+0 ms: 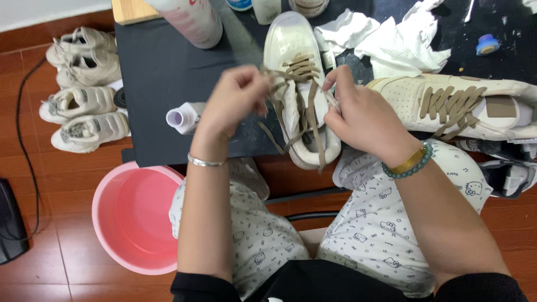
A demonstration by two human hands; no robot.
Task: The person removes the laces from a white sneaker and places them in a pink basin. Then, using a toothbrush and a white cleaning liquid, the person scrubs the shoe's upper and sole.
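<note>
Here, left hand (238, 100): closed, a tan shoelace (309, 114) end pinched over the sneaker.
Right hand (358, 114): closed on the other lace end, just beside the eyelets.
White sneaker (291, 42): laid on the black worktop (162, 72), toe pointed away, partly laced.
Second sneaker (447, 103): laid to the right, laced.
Pink basin (131, 215): set on the floor.
</note>
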